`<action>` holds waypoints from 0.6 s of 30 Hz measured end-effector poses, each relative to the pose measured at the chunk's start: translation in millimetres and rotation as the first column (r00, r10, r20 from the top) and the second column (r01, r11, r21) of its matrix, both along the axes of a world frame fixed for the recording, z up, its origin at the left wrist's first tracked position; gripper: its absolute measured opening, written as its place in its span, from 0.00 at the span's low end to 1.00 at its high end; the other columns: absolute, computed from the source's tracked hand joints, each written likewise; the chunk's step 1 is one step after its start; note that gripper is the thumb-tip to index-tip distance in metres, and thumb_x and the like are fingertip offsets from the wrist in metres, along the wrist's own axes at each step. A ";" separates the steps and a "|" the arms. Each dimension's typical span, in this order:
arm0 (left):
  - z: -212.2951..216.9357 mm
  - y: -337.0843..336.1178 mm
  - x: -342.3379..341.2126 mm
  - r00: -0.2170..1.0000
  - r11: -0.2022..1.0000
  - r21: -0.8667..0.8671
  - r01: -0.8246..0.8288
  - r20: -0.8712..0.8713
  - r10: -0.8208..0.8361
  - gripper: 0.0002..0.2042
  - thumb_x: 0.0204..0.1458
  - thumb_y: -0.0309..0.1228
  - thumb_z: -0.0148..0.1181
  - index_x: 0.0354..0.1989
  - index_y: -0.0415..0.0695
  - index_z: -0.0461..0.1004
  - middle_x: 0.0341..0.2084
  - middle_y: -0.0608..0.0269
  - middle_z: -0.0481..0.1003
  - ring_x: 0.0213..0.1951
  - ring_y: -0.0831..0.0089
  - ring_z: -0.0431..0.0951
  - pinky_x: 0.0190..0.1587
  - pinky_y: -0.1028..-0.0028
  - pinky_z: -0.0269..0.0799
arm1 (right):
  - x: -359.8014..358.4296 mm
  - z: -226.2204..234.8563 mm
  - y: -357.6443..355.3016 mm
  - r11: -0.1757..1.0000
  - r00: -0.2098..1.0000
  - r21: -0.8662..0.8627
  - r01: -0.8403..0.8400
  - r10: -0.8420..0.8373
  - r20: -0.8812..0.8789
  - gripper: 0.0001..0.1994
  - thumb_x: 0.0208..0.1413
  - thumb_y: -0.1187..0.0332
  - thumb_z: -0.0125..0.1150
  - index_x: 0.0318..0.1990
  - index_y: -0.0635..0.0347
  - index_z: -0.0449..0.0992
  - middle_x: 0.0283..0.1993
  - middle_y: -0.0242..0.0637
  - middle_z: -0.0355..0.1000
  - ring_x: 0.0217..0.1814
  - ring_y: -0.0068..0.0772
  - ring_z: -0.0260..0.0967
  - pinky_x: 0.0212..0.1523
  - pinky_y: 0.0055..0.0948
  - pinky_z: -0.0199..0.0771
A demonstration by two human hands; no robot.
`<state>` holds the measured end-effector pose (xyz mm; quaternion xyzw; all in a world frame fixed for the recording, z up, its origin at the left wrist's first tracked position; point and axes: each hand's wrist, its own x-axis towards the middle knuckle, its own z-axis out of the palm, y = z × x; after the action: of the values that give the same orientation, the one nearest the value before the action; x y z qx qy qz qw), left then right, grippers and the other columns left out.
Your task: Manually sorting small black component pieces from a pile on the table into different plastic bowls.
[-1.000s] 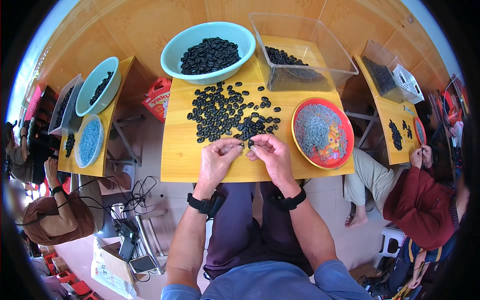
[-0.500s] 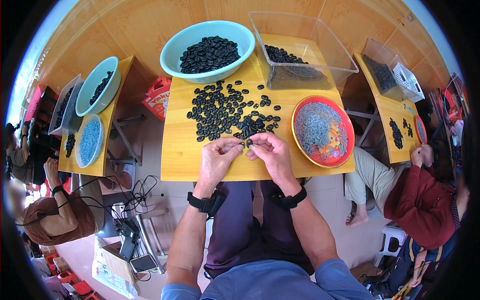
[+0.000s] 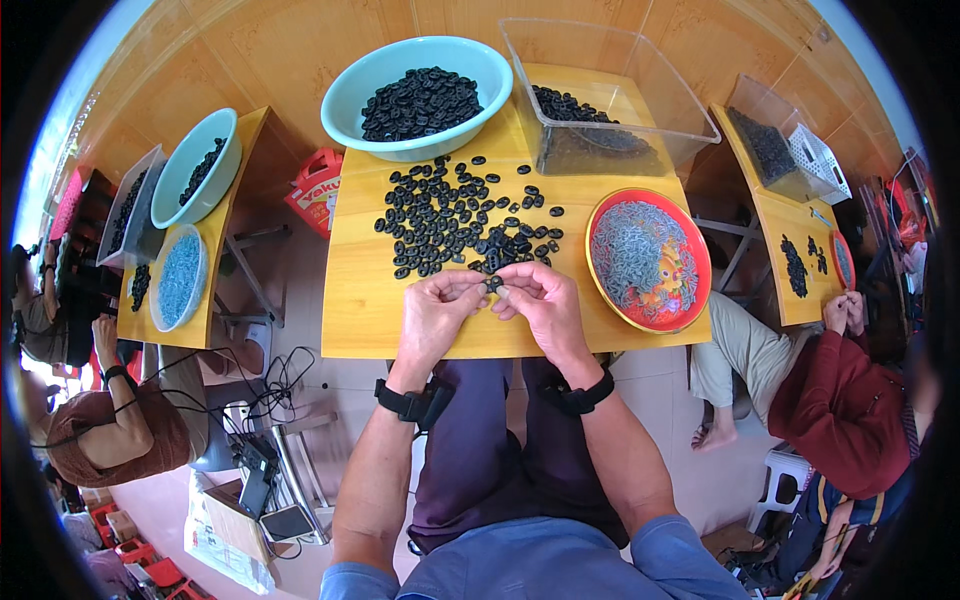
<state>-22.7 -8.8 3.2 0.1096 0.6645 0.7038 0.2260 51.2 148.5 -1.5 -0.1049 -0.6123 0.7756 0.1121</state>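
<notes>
Watching remotely, I've got left hand (image 3: 445,304) and right hand (image 3: 543,304) both pinching a small black piece (image 3: 492,284) between fingertips, just on the near side of the black oval pile (image 3: 400,213). If either pinch loosens, I'd expect it to drop among lookalikes there. A wide right-hand swing might bump the red dish (image 3: 702,266), right of the pile. Fingertips cover most of the piece; can't tell if it's one or two. Dish's grey bits (image 3: 622,250): too fine.
</notes>
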 end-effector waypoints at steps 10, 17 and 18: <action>0.3 3.9 0.0 1.000 0.999 -0.034 -0.017 -0.012 0.017 0.08 0.56 0.22 0.64 0.42 0.32 0.80 0.29 0.61 0.82 0.29 0.80 0.80 0.35 0.81 0.75 | -1.0 -4.1 -2.6 0.997 0.998 -0.054 0.055 -0.056 -0.009 0.06 0.60 0.79 0.60 0.44 0.70 0.76 0.34 0.38 0.78 0.31 0.23 0.77 0.33 0.23 0.80; 1.7 5.6 0.7 1.000 0.999 -0.022 -0.028 -0.004 0.028 0.07 0.56 0.23 0.65 0.40 0.32 0.81 0.26 0.63 0.81 0.28 0.82 0.78 0.33 0.82 0.74 | -2.1 -4.8 -2.6 0.997 0.998 -0.049 0.056 -0.057 -0.018 0.06 0.60 0.79 0.61 0.43 0.70 0.76 0.34 0.38 0.78 0.31 0.23 0.77 0.32 0.23 0.80; 1.8 6.1 1.1 1.000 0.999 -0.020 -0.026 -0.005 0.026 0.07 0.56 0.23 0.66 0.39 0.32 0.81 0.26 0.63 0.81 0.28 0.82 0.78 0.33 0.82 0.74 | -2.1 -4.1 -2.4 0.998 0.998 -0.035 0.053 -0.054 -0.020 0.06 0.60 0.78 0.61 0.43 0.70 0.76 0.34 0.38 0.78 0.31 0.23 0.77 0.32 0.22 0.80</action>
<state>-21.6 -2.7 5.1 0.1003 0.6734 0.6998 0.2164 49.1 146.1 -5.6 -0.1149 -0.5944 0.7839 0.1376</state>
